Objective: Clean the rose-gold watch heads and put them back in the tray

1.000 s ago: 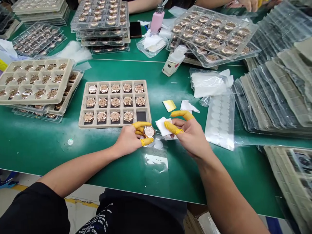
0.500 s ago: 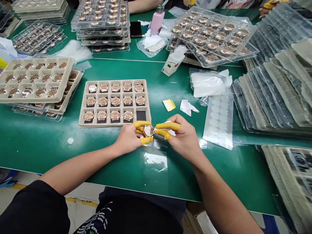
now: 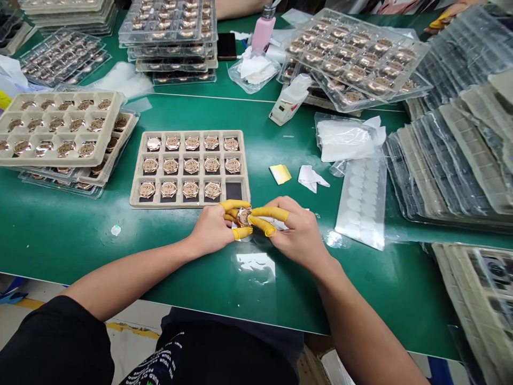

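Note:
My left hand (image 3: pixel 216 227), in yellow finger cots, pinches a rose-gold watch case (image 3: pixel 244 216) by its edges. My right hand (image 3: pixel 294 227), also with yellow finger cots, presses its fingertips to the right side of that case. A white wiping cloth (image 3: pixel 277 222) shows beneath the right fingers, partly hidden by them. Just beyond my left hand lies a beige compartment tray (image 3: pixel 189 206) with watch cases resting back side up. Its near right compartment (image 3: pixel 233 191) holds no case and shows a dark lining.
Filled trays (image 3: pixel 52 158) are stacked at left, with more clear ones (image 3: pixel 168 37) behind. A white bottle (image 3: pixel 289 101), a yellow piece (image 3: pixel 280 174), a folded white cloth (image 3: pixel 312 178) and a sticker sheet (image 3: pixel 360 203) lie to the right. Tray stacks (image 3: pixel 452 160) line the right edge.
My right fingers have shifted slightly left, further over the face of the watch case. The left hand keeps its grip on the case. The whole view has shifted a little.

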{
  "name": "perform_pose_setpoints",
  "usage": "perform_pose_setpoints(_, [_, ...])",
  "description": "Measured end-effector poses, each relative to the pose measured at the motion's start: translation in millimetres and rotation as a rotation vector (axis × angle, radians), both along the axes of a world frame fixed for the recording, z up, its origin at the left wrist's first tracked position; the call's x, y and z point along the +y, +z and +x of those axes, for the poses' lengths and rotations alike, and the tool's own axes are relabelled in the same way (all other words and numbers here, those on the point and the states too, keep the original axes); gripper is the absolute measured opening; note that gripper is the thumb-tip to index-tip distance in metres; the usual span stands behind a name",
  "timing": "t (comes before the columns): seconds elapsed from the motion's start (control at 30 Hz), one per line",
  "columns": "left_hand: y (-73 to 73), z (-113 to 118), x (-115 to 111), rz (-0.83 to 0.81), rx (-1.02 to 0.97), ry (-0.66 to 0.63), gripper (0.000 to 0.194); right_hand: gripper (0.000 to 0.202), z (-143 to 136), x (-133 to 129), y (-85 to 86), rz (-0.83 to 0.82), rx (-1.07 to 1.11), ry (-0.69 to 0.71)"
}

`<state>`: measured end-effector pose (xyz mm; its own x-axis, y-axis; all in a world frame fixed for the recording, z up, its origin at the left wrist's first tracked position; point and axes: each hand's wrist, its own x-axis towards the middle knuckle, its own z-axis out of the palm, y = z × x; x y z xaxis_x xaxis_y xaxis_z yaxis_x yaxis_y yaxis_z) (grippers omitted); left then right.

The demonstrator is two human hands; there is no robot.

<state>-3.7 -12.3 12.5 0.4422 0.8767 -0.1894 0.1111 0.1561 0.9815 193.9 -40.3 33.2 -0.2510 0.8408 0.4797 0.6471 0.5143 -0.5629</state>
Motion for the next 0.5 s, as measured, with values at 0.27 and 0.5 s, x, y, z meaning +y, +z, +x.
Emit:
perform_pose_setpoints(0.27, [-0.9, 0.4, 0.3, -0.050, -0.032, 0.010, 0.059, 0.010, -0.3, 2.2, -3.2, 0.021, -0.080, 0.006])
perform_pose_setpoints(0.5, [-1.5, 0.7, -0.7, -0.063, -0.040, 0.012, 0.062, 0.007, 0.9, 1.7, -5.0, 0.034, -0.112, -0.032])
